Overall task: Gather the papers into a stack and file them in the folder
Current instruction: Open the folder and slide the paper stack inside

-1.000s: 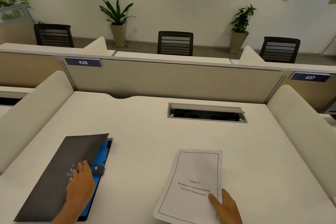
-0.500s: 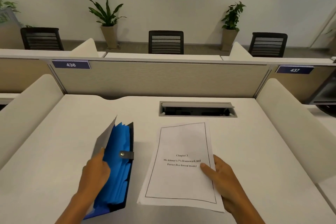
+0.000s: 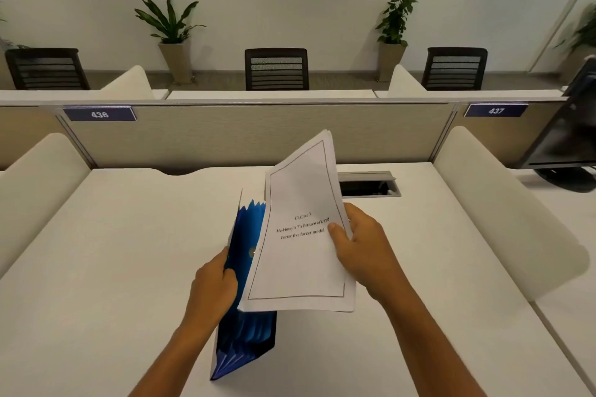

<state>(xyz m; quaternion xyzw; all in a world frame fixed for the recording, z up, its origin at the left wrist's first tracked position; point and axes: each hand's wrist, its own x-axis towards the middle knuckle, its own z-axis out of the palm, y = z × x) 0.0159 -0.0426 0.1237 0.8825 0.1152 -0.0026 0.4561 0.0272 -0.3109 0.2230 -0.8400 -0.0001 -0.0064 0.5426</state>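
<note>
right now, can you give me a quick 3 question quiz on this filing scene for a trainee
1. True or false: the stack of papers lies flat on the desk.
2. Which hand holds the blue folder open? A) left hand B) right hand C) neither
3. Fill in: the top sheet's heading reads "Chapter ___".

Key
1. False: it is lifted, in the grip of the right hand, its left edge over the folder.
2. A
3. 3
</note>
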